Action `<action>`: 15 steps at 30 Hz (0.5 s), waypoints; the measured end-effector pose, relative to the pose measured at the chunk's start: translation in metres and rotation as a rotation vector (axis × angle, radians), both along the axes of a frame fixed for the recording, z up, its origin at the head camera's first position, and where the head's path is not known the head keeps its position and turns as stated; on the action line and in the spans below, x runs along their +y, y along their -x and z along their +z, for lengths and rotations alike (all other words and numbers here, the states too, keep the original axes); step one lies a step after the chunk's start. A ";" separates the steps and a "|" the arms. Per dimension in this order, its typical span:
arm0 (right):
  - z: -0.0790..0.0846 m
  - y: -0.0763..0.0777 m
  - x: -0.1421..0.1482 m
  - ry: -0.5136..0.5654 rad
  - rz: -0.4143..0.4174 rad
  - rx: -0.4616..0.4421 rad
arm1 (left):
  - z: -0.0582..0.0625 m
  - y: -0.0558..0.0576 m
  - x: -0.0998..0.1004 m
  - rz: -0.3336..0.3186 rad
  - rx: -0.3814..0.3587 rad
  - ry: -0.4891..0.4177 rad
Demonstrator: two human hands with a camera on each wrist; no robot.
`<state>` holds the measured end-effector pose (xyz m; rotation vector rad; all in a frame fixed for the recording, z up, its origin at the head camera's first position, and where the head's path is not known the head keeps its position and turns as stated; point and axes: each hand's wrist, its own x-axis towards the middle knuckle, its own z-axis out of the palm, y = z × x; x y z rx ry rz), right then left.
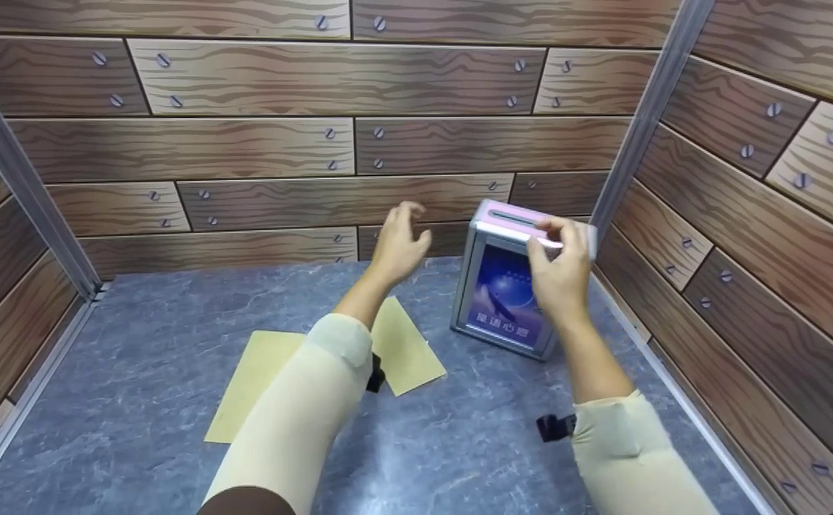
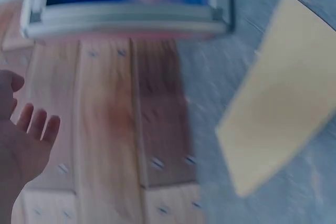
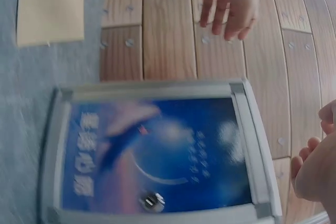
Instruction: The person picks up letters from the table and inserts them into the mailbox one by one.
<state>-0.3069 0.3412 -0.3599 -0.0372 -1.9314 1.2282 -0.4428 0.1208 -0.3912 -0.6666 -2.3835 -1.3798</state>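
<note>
An upright metal-framed box point(image 1: 504, 293) with a pink top, a slot in that top and a blue picture on its front stands at the right. In the right wrist view a round lock point(image 3: 151, 201) shows on its front. My right hand point(image 1: 563, 275) is at the box's top right corner, fingers bent and thumb apart; in the right wrist view a gap shows between hand and box. My left hand point(image 1: 398, 247) hovers left of the box, holding nothing, fingers loosely bent. Below it lies a yellow paper point(image 1: 406, 350), and a second yellow paper point(image 1: 252, 386) is partly hidden by my left forearm.
The papers and box are on a blue-grey marbled surface point(image 1: 152, 343). Wood-patterned walls point(image 1: 266, 146) enclose it at the back and both sides, with metal posts point(image 1: 649, 121) in the corners. The right wall runs close beside the box. A small black device point(image 1: 554, 428) sits at my right wrist.
</note>
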 end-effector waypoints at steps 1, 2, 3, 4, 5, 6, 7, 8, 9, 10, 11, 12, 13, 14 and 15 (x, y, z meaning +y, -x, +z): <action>-0.004 0.000 -0.004 0.015 0.019 -0.006 | -0.008 0.003 -0.008 0.005 -0.015 -0.016; -0.009 0.000 -0.008 0.029 0.040 -0.013 | -0.015 0.006 -0.016 0.009 -0.034 -0.032; -0.015 0.000 -0.011 0.048 0.064 -0.026 | -0.024 0.009 -0.024 0.015 -0.052 -0.051; -0.020 0.000 -0.014 0.070 0.089 -0.035 | -0.032 0.012 -0.032 0.016 -0.079 -0.075; -0.025 0.002 -0.016 0.094 0.120 -0.039 | -0.039 0.014 -0.039 0.013 -0.111 -0.102; -0.032 0.003 -0.018 0.117 0.148 -0.049 | -0.046 0.016 -0.046 0.008 -0.149 -0.128; -0.038 0.004 -0.020 0.138 0.177 -0.062 | -0.052 0.016 -0.052 -0.003 -0.192 -0.152; -0.044 0.006 -0.021 0.156 0.204 -0.077 | -0.058 0.017 -0.058 -0.011 -0.227 -0.168; -0.051 0.006 -0.023 0.175 0.230 -0.094 | -0.064 0.017 -0.064 -0.017 -0.255 -0.183; -0.059 0.008 -0.025 0.189 0.256 -0.108 | -0.069 0.016 -0.069 -0.025 -0.288 -0.192; -0.066 0.009 -0.026 0.201 0.282 -0.128 | -0.074 0.016 -0.074 -0.036 -0.311 -0.202; -0.074 0.010 -0.028 0.211 0.304 -0.154 | -0.080 0.015 -0.078 -0.044 -0.330 -0.207; -0.081 0.011 -0.029 0.227 0.329 -0.176 | -0.086 0.015 -0.082 -0.050 -0.344 -0.209; -0.089 0.011 -0.030 0.244 0.359 -0.200 | -0.091 0.015 -0.086 -0.055 -0.355 -0.209; -0.096 0.012 -0.032 0.264 0.388 -0.228 | -0.096 0.015 -0.089 -0.060 -0.370 -0.210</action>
